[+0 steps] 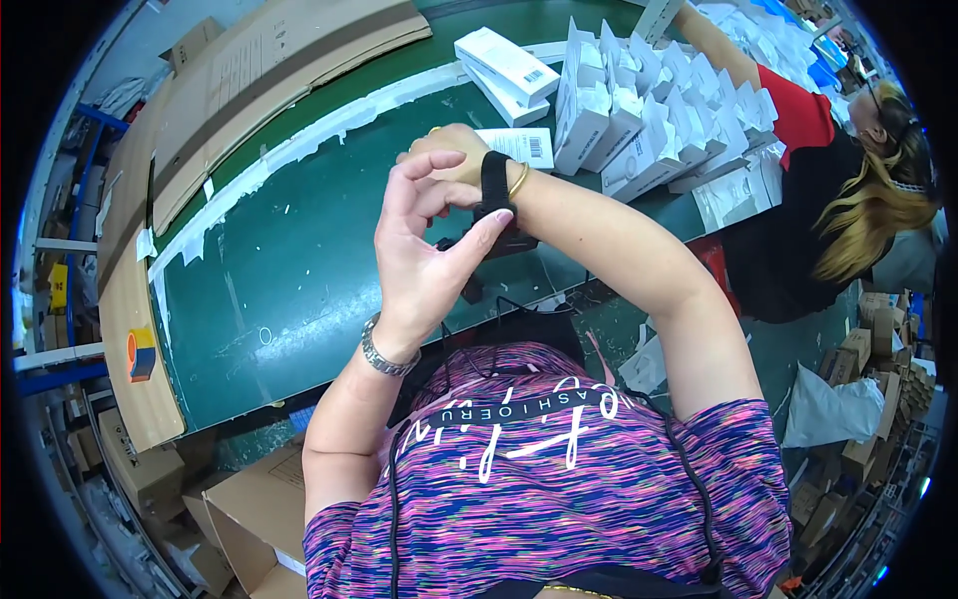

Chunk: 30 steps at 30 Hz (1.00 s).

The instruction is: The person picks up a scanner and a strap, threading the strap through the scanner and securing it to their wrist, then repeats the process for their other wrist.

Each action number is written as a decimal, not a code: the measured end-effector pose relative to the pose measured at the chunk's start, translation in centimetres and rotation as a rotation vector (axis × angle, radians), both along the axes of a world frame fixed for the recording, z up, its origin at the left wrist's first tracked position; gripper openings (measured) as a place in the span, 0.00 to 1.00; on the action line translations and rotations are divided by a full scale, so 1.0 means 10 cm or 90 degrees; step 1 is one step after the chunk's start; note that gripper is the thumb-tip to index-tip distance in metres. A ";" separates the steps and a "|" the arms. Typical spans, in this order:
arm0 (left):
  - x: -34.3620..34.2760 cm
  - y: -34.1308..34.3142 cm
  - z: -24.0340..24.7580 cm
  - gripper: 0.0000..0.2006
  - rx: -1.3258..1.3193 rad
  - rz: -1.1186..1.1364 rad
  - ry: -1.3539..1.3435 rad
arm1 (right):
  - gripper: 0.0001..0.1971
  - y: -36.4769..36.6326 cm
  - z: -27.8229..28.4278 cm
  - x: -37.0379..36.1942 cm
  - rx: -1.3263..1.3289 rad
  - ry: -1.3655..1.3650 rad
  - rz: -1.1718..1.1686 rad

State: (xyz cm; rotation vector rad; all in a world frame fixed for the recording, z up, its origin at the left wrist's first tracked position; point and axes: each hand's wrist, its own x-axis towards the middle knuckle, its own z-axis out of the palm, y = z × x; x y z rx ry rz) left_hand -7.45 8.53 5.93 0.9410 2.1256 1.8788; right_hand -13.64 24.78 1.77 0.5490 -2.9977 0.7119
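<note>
My right hand (451,150) is raised over the green table (279,290) with its fingers curled shut and nothing visible in it. A black wrist strap (494,180) wraps around my right wrist, next to a gold bangle (519,181). A black part of the strap (504,240) hangs under the wrist. My left hand (419,255) reaches up to it. Its thumb presses on the black part and its fingers close on the strap from the near side. A metal watch band (384,354) sits on my left wrist.
Several open white boxes (649,110) stand at the table's far right, with flat white cartons (504,65) beside them. Cardboard sheets (259,70) lie along the far left. A tape roll (140,354) rests on the left ledge. A co-worker (838,190) works at right. Brown boxes (249,519) sit below.
</note>
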 end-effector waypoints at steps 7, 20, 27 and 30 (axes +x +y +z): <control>-0.14 -0.11 0.01 0.27 -0.027 -0.136 0.288 | 0.12 0.04 -0.35 0.09 -0.342 -0.133 0.143; -0.70 0.01 0.31 0.17 -0.209 -0.490 0.262 | 0.11 -0.77 0.21 0.81 -0.244 -0.117 -0.007; -1.04 -0.24 0.27 0.12 0.048 -0.071 0.076 | 0.12 -0.34 0.55 0.31 -0.390 -0.139 0.205; -0.86 -0.38 -0.14 0.10 0.338 0.141 -0.100 | 0.11 -0.21 0.67 0.19 -0.651 -0.058 0.087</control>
